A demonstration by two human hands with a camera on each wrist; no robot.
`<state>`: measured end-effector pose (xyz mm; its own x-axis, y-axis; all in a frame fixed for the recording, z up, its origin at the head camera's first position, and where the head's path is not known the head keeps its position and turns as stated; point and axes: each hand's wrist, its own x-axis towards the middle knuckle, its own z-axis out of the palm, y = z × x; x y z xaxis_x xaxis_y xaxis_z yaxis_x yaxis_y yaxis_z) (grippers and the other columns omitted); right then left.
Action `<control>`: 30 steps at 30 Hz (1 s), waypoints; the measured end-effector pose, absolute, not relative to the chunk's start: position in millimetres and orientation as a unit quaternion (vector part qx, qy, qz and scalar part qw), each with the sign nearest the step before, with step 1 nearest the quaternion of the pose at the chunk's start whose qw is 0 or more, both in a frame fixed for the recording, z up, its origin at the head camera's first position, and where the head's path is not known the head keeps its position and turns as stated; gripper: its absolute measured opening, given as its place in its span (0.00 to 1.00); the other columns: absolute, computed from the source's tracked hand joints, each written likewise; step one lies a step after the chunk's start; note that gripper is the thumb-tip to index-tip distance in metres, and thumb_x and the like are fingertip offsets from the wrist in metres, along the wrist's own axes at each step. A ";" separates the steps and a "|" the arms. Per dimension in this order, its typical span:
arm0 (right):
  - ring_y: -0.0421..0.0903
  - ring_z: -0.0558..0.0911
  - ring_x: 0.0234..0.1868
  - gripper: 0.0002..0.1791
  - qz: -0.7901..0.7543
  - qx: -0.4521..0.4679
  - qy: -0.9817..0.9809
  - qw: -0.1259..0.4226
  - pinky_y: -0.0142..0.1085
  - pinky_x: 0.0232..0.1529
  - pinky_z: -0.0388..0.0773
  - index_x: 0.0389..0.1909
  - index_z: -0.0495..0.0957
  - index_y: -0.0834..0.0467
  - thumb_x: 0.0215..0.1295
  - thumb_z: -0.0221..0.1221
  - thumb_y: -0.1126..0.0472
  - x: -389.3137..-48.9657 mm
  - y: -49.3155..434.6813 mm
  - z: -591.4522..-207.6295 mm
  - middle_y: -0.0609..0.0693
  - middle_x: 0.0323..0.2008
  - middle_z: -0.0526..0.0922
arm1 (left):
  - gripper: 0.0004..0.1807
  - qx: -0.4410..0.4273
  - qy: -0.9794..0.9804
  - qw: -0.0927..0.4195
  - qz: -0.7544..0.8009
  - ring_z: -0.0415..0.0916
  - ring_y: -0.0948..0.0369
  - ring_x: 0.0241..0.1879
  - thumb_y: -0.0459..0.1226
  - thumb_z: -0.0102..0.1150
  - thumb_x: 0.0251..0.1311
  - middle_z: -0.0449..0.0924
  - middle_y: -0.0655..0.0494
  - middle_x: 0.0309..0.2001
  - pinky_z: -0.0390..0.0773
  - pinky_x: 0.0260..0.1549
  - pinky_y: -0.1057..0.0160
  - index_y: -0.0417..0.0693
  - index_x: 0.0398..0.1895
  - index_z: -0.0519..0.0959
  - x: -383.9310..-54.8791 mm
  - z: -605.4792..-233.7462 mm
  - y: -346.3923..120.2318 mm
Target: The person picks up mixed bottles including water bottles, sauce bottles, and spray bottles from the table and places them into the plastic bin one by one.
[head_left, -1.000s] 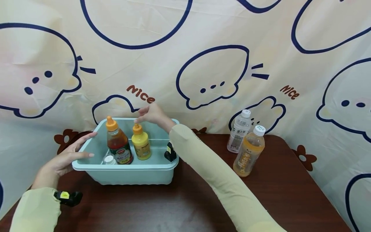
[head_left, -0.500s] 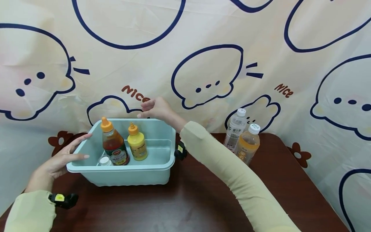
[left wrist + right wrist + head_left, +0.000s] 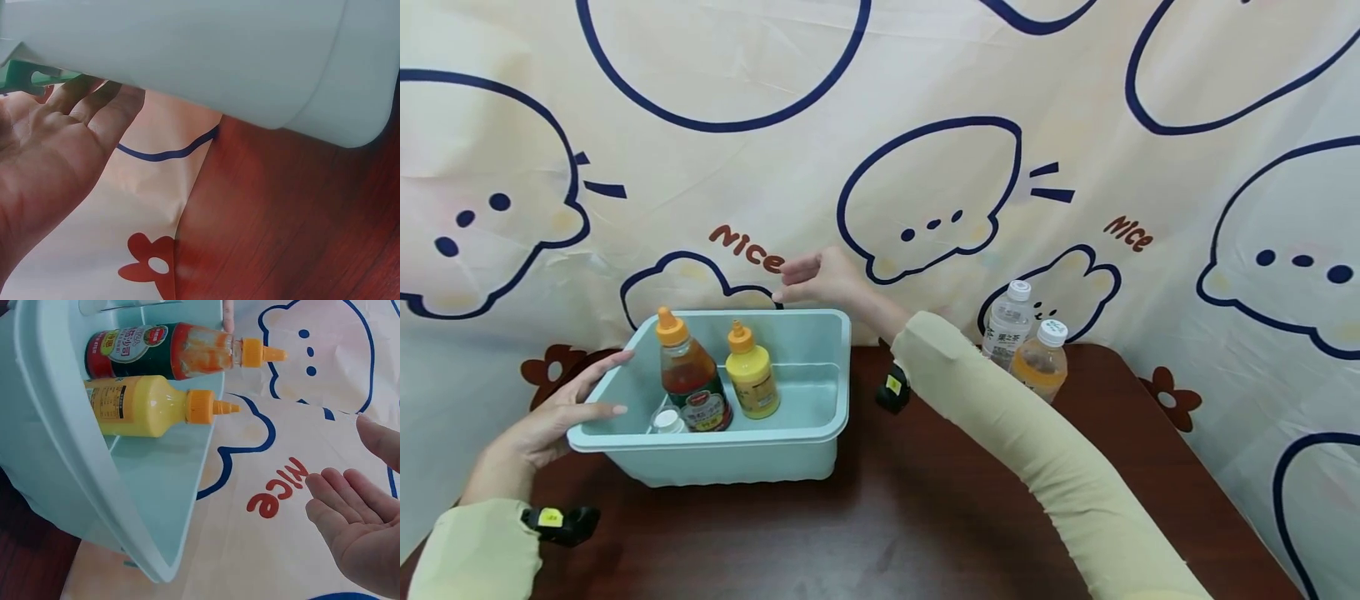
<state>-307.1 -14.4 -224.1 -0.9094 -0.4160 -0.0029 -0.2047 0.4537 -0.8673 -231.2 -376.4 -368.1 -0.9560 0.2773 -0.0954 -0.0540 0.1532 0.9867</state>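
Note:
A light blue plastic basin (image 3: 722, 460) stands on the table. My left hand (image 3: 553, 421) grips its left rim, thumb over the front corner and the other fingers along the outside. In the left wrist view, those fingers reach under the rim near a green handle (image 3: 37, 78). Inside the basin stand a ketchup bottle (image 3: 695, 383) with an orange cap and a yellow squeeze bottle (image 3: 752, 379). A clear bottle with a white cap (image 3: 667, 421) sits at the front left. My right hand (image 3: 823, 279) hovers by the far rim with extended fingers, holding nothing.
Two drink bottles stand on the right of the dark wooden table (image 3: 880, 533): one clear (image 3: 1003, 329) and one with orange liquid (image 3: 1041, 362), partly behind the right sleeve. A printed curtain (image 3: 925, 50) hangs behind the table.
My right hand has let go of the yellow squeeze bottle's cap and drawn away up and to the right, its fingers straightening. The left hand stays on the basin; the head view has shifted slightly.

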 end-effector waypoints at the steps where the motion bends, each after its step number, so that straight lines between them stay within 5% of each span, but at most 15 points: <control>1: 0.42 0.78 0.48 0.23 -0.489 -0.184 0.846 0.105 0.30 0.47 0.75 0.51 0.76 0.56 0.52 0.66 0.59 -306.4 -11.6 -222.7 0.49 0.46 0.80 | 0.38 0.071 0.749 0.128 0.646 0.73 0.66 0.39 0.28 0.49 0.60 0.50 0.60 0.56 0.80 0.33 0.55 0.76 0.66 0.53 -231.0 -368.5 -376.2; 17: 0.42 0.77 0.49 0.25 -0.516 -0.200 0.829 0.083 0.32 0.50 0.73 0.53 0.75 0.58 0.52 0.66 0.60 -295.1 32.5 -202.6 0.50 0.48 0.79 | 0.37 0.070 0.729 0.128 0.669 0.79 0.58 0.33 0.26 0.47 0.60 0.44 0.57 0.63 0.81 0.29 0.58 0.77 0.64 0.57 -230.3 -370.6 -375.5; 30: 0.41 0.78 0.48 0.24 -0.526 -0.221 0.815 0.101 0.35 0.52 0.72 0.52 0.75 0.58 0.51 0.66 0.60 -285.7 59.4 -201.5 0.51 0.48 0.79 | 0.38 0.067 0.742 0.130 0.654 0.74 0.66 0.38 0.28 0.48 0.60 0.44 0.53 0.62 0.80 0.32 0.56 0.76 0.66 0.53 -233.2 -371.2 -376.3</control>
<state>-285.7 59.4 -201.5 -0.8825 -0.4654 0.0680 -0.2536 0.3491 -0.9021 -233.2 -376.3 -371.2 -0.9574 0.2690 -0.1054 -0.0706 0.1357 0.9882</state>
